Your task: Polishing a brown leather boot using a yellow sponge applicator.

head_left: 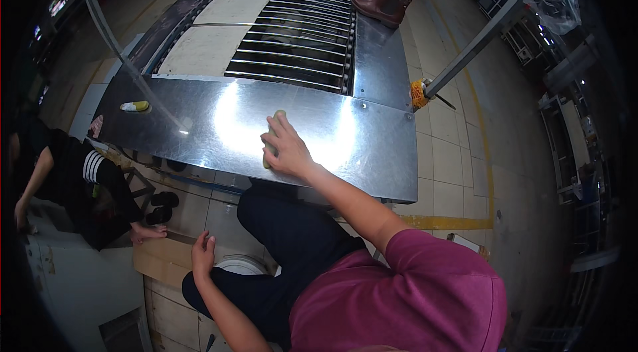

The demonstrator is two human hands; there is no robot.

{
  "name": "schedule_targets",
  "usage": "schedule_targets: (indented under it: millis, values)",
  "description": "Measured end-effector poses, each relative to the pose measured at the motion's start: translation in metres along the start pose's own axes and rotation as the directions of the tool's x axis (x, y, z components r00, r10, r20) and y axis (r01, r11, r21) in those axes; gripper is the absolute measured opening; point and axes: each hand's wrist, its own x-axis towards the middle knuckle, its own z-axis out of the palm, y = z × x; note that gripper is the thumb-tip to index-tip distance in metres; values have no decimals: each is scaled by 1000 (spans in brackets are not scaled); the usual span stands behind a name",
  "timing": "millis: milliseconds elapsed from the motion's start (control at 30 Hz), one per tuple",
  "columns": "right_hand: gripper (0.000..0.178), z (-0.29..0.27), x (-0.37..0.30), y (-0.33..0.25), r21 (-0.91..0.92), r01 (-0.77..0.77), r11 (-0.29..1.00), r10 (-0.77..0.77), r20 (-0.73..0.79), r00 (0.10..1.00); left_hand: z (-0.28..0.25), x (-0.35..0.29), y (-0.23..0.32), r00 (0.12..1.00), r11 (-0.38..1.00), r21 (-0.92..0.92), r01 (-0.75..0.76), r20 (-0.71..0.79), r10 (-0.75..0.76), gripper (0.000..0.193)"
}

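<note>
On the shiny metal tabletop (199,119), my right hand (287,149) is closed over a long olive-green pad (268,146). Its two ends stick out beyond my fingers, while the middle is mostly covered, so I cannot make out exactly what kind it is. My left hand (203,254) hangs low by my left knee, away from the table. Its fingers are loosely apart with nothing in them. Further left on the metal lies a small oblong yellow-and-white piece (135,106).
Beyond the tabletop runs a conveyor with metal rollers (292,40) and pale slats (199,53). Brown ankle boots (385,8) stand on its right side ledge. A metal post (492,26) rises at the right. Another person (80,179) sits at the left, near dark slippers (161,207).
</note>
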Motion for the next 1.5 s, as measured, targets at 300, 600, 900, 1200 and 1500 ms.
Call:
schedule_targets:
  millis: [300,600,900,1200,1500]
  values:
    - [21,9,-1,8,95,-49,994,57,-83,995,1,3,-2,1000,1000,2,-7,0,7,50]
    - [24,12,-3,12,50,-2,999,11,-182,983,1,0,0,1000,1000,-9,-1,-5,1,49]
    - [35,8,-4,7,-14,-86,996,81,-219,972,-2,0,-3,1000,1000,-12,1,-13,-1,49]
    - [45,3,0,1,-50,52,997,-58,-120,991,2,8,-11,1000,999,40,11,6,-12,49]
    - [33,0,22,35,31,287,957,-287,-23,958,-1,8,-32,998,987,155,50,35,-56,47]
